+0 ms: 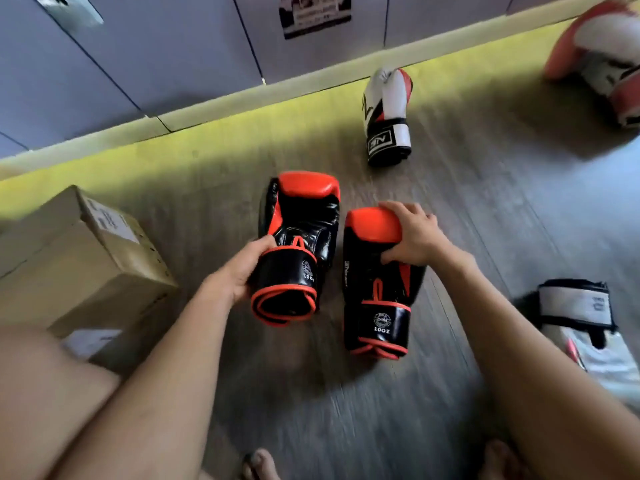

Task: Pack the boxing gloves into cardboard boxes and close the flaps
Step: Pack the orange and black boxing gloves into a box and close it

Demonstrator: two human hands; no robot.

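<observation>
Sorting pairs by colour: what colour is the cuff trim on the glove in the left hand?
Orange-red trim on a black cuff, seen in the head view.

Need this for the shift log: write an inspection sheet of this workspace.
Surface: grey wood-look floor, yellow-lit near the wall.
Job's things: two black-and-red gloves; closed cardboard box at left.
Clutter: white gloves lying around.
Grippers: left hand grips one glove's cuff; right hand grips the other's padded end.
Cables: nothing seen.
Surroundings: grey panelled wall with a poster.
</observation>
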